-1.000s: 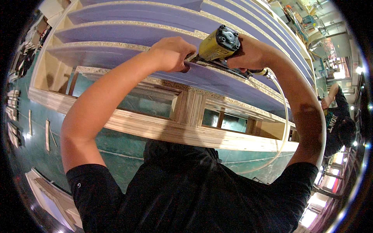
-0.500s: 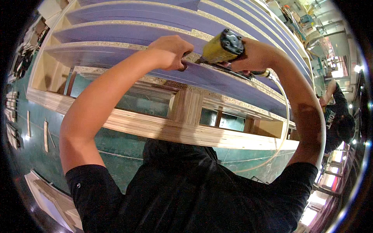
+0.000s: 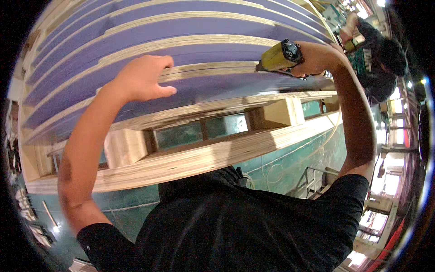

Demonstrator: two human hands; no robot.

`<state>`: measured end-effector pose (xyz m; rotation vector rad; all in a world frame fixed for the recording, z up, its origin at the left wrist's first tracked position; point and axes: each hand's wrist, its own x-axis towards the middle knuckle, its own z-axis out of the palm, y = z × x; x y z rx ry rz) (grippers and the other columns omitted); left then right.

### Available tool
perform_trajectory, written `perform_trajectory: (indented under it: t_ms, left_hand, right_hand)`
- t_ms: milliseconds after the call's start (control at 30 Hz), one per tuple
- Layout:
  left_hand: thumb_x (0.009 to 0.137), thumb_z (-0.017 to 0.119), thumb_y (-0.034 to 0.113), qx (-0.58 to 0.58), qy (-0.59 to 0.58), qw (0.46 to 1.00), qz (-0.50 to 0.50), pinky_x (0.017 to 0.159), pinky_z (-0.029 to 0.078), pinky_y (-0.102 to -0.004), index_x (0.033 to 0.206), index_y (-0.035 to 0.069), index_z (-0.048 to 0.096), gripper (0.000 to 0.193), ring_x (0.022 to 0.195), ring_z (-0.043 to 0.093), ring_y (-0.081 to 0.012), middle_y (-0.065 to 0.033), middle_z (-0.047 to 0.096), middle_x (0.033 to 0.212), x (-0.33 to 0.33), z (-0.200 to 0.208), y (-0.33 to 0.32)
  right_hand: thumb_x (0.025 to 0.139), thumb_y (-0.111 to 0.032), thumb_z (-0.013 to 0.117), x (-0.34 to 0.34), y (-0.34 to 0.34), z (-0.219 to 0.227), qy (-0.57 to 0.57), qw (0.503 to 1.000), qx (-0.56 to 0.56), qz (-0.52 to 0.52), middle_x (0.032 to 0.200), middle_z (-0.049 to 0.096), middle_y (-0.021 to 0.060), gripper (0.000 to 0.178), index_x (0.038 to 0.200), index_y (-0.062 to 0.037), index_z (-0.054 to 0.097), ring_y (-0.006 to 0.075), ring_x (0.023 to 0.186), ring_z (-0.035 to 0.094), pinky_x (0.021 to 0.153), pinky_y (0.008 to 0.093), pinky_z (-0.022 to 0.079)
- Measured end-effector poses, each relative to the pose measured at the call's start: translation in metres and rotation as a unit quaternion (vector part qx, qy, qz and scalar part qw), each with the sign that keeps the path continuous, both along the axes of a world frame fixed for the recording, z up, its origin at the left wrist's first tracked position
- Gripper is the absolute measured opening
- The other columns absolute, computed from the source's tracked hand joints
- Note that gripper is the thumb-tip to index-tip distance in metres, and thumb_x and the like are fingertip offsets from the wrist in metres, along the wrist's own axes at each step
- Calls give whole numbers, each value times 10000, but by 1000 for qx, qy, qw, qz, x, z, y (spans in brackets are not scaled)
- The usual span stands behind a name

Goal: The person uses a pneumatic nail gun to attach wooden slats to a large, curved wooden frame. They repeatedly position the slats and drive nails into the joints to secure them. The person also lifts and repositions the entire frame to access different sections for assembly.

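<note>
My right hand (image 3: 317, 59) grips a yellow and black air nail gun (image 3: 278, 56). The gun's nose points left and sits at or just above the pale edge of a purple-faced board (image 3: 213, 68); contact cannot be made out. To the left, my left hand (image 3: 140, 79) is held over the same boards, thumb and fingers apart, with nothing in it. Several such boards stand on edge in parallel rows inside a wooden frame. The frame's layered near rail (image 3: 204, 156) runs across in front of my body.
At the right, another person (image 3: 380, 59) in dark clothes leans over the frame's far end with a yellowish tool in hand. A thin air hose (image 3: 333, 133) hangs past the near rail. Green floor (image 3: 281, 167) shows below, with wood strips (image 3: 50, 213) at the lower left.
My view has shifted rightward along the frame. My left hand has come off the board edge and opened, and the nail gun is further right. The other person appears nearer.
</note>
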<state>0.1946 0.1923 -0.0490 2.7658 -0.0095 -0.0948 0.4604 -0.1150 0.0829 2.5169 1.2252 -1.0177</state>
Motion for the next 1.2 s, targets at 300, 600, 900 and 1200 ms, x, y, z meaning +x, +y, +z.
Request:
perform_trajectory:
  t_ms: [300,600,900,1200]
  left_hand:
    - [823,819,306,21,-3,1000,6,840,571,-526,1162,47,606,477,1017,703,-414,-188,734,1030,122,-19,-145]
    - [830,828,287,63,8,997,32,822,580,-525,1102,72,671,380,959,719,-405,-189,735,946,153,-26,-182]
    - [776,833,236,21,-25,999,42,741,535,-537,1012,49,660,348,850,699,-430,-203,714,838,151,-32,-177]
    - [745,811,240,29,-7,998,47,744,551,-526,1013,56,699,344,868,697,-446,-221,718,862,150,-28,-178]
  right_hand:
    - [814,-128,747,77,-83,-24,-6,995,84,56,716,686,46,196,973,-34,683,153,646,655,588,337,539]
    - [805,-85,767,106,-106,-33,86,990,90,69,778,706,49,291,1076,-43,668,151,671,669,606,333,558]
    - [814,-76,762,116,-103,-43,115,986,90,85,829,718,55,322,1122,-53,671,145,697,676,619,323,569]
    - [802,-54,793,122,-96,-37,151,985,55,57,832,728,71,355,1133,-3,677,145,711,686,628,326,563]
